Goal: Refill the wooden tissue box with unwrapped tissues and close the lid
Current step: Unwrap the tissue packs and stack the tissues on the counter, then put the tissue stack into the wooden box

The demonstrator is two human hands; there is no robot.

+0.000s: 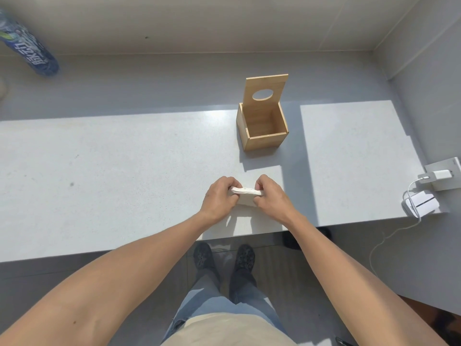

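The wooden tissue box [264, 141] stands on the grey counter [112, 171], right of centre, and its inside looks empty. Its lid [266, 90], with a round hole, is swung up and leans back. Nearer the counter's front edge, a white stack of tissues [245, 193] is held just above the surface. My left hand [218, 197] grips its left end and my right hand [270, 196] grips its right end. The box sits well beyond both hands, apart from them.
A blue printed package [30, 46] lies at the far left. A white charger [440, 177] is plugged into a socket block on the right, its cable running to a white device [421, 204]. A wall corner closes the right side. My feet show below the counter edge.
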